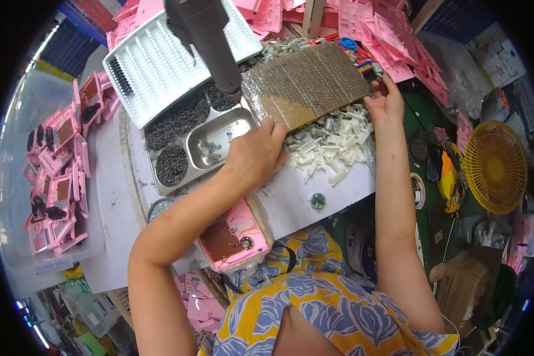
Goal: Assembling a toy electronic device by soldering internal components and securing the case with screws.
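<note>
A flat brown cardboard sheet [308, 80], with a shiny clear wrap over it, lies tilted over heaps of small parts. My left hand [258, 148] is closed at its near left corner, knuckles up, the fingertips partly hidden. At the sheet's right edge is my right hand [388, 101], thumb against the edge and fingers curled upward. A small grey metal piece [378, 69] shows by those fingertips; whether they touch it I cannot tell. Under the sheet's near edge spreads a pile of white plastic pieces [332, 145]. Below my left forearm sits a pink plastic housing [234, 234] with a brown panel.
A metal tray [190, 178] of dark screws stands left of my left hand, beneath a hanging electric screwdriver [210, 47]. Behind is a white ribbed tray [160, 65]. A clear bin [18, 196] holds pink assemblies at left. A yellow basket [495, 166] stands right.
</note>
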`<state>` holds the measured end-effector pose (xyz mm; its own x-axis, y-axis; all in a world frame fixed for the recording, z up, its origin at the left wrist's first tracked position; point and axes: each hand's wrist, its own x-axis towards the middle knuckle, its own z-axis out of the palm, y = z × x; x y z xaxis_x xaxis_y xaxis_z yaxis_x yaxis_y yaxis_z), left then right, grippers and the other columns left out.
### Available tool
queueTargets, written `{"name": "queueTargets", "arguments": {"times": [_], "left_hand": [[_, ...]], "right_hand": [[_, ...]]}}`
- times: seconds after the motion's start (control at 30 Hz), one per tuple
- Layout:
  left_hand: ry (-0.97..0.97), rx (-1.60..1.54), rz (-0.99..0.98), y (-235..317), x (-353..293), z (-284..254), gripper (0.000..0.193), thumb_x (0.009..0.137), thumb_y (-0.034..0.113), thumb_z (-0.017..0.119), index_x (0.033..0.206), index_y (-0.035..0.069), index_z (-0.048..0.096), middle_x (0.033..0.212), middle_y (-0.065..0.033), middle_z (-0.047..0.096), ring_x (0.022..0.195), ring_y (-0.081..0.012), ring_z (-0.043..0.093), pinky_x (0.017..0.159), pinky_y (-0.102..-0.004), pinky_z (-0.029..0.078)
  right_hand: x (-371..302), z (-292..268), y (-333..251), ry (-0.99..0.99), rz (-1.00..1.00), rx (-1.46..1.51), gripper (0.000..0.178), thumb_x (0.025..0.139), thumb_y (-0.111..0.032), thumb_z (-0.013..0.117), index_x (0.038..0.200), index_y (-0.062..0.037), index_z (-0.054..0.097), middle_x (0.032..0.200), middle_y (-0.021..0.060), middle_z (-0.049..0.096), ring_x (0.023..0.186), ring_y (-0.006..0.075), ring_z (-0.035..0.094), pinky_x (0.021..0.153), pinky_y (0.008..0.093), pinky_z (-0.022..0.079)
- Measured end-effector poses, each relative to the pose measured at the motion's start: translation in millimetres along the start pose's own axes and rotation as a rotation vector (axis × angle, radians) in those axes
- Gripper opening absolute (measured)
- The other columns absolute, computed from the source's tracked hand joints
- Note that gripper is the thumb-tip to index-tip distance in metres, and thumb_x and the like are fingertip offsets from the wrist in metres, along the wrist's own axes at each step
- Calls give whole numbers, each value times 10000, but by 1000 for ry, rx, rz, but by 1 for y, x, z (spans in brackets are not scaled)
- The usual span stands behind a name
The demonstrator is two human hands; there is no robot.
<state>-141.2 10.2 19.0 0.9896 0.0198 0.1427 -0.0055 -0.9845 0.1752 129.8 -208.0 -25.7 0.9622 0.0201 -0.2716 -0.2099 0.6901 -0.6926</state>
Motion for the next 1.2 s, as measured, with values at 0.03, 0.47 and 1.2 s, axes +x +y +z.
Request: {"name": "queueTargets", "arguments": {"times": [0.03,0.47,1.2], "left_hand": [[45,4,38,-6,11,12,230,865,194,696,1017,84,563,967,-103,592,797,-320,662,643,-434,546],[136,65,144,-43,38,15,167,872,131,669,1010,70,597,1007,-107,582,854,-295,666,693,-410,553],[238,-234,-24,-9,91,36,178,842,234,738,886,62,722,901,-115,704,819,-323,688,725,-427,546]], "right_hand": [[1,1,-1,-8,18,2,124,915,-73,692,1037,-97,690,897,21,628,825,158,595,917,570,491],[4,26,6,-69,32,8,121,920,-61,685,1040,-77,673,876,37,625,814,163,589,918,589,489],[-175,-71,-5,-412,316,77,143,946,-58,654,1084,-66,616,899,84,616,833,189,576,744,323,502]]}}
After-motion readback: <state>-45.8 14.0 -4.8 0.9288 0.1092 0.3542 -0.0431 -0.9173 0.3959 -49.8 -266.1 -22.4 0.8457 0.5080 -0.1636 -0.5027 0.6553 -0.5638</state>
